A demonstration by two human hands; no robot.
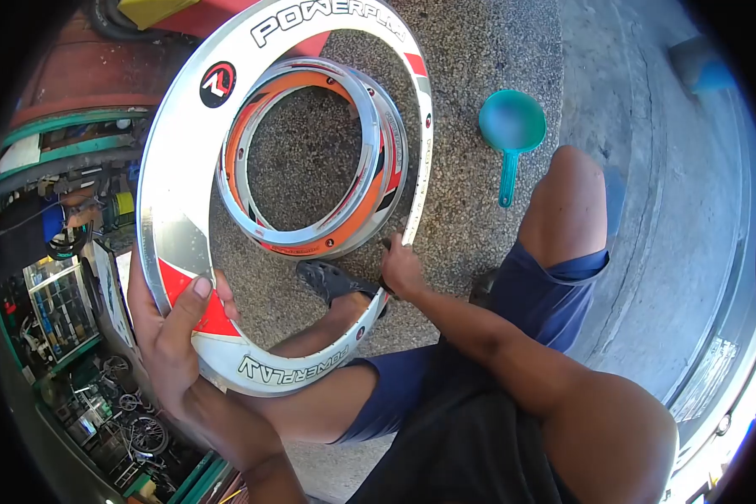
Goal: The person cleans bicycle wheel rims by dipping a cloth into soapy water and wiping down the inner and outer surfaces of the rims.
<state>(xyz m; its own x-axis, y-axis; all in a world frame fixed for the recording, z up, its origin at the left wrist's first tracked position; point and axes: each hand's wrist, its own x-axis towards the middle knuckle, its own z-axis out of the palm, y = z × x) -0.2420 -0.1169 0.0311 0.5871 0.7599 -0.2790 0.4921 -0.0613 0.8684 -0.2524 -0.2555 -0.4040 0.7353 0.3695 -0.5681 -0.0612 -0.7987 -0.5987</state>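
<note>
A white wheel rim [182,160] with red and grey patches and "POWERPLAY" lettering is held up, tilted, in front of me. My left hand [175,323] is closed on its lower left, the thumb lying on a red patch. At the rim's right side my right hand [403,270] is closed around the narrow edge. Small dark bits show beside the right-hand fingers; I cannot make out what they are. Behind the raised rim, more rims [370,214] in orange, white and silver lie on the ground, seen through its opening.
A green plastic dipper [512,126] lies on the pebbled ground [470,50] to the right. My foot in a dark clog [332,281] is close to the lying rims. Shelves [59,311] with bicycle parts stand at left. Smooth concrete [613,92] extends at right.
</note>
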